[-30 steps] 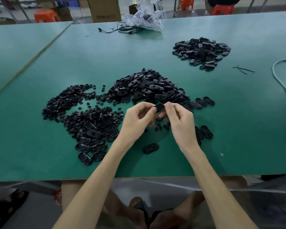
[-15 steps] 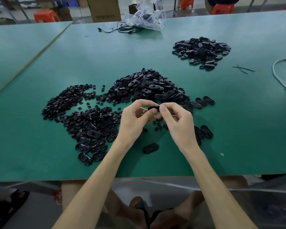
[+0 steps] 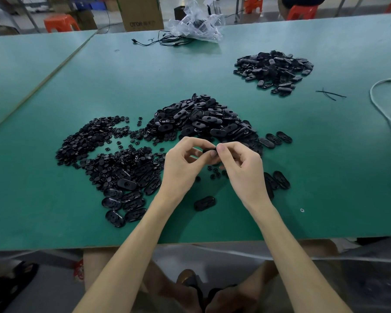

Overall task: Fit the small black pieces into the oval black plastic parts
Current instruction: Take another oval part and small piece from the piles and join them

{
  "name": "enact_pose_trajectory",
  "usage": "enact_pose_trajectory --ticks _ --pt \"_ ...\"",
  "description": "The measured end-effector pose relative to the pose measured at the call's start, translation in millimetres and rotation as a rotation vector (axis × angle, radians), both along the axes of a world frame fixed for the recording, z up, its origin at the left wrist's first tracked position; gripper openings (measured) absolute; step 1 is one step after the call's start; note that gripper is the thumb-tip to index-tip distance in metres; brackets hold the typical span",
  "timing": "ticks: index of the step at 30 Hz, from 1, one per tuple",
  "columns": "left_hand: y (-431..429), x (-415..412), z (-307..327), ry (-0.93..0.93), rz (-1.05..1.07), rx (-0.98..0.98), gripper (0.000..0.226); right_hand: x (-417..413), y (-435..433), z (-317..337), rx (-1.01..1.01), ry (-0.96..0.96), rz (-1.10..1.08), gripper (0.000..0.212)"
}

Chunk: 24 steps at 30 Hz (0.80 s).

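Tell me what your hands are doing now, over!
Left hand and right hand both pinching one oval black plastic part. Small black round pieces scattered underneath. Nothing in the way.

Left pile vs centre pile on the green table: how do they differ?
The left pile is made of small round pieces; the centre pile is made of larger oval parts. The left pile is spread low and wide, with bare gaps in it; the centre pile is heaped higher and tighter, its parts lying at all angles. Both are loose black plastic on the green table, and their edges meet.
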<state>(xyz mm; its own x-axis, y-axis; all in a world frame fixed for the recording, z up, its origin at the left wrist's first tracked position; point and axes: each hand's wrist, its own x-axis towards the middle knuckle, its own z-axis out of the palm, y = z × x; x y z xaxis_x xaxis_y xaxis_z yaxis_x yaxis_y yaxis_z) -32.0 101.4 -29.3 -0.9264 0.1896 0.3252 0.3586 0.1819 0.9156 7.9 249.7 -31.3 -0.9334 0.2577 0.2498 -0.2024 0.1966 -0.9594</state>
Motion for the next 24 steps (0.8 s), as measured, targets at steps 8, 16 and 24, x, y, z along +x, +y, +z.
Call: enact_pose_trajectory --ticks 8,16,24 --pt "-0.6 0.0 0.5 -0.025 -0.046 0.043 0.015 1.6 -0.6 2.9 0.009 0.014 -0.012 0.016" --pt "-2.9 -4.7 -2.6 -0.064 -0.047 0.067 0.023 2.2 -0.7 3.8 -0.008 0.011 -0.052 0.015" --pt "-0.2 -5.8 -4.6 -0.106 -0.032 0.080 0.015 1.6 -0.5 1.5 0.037 0.031 -0.028 0.023"
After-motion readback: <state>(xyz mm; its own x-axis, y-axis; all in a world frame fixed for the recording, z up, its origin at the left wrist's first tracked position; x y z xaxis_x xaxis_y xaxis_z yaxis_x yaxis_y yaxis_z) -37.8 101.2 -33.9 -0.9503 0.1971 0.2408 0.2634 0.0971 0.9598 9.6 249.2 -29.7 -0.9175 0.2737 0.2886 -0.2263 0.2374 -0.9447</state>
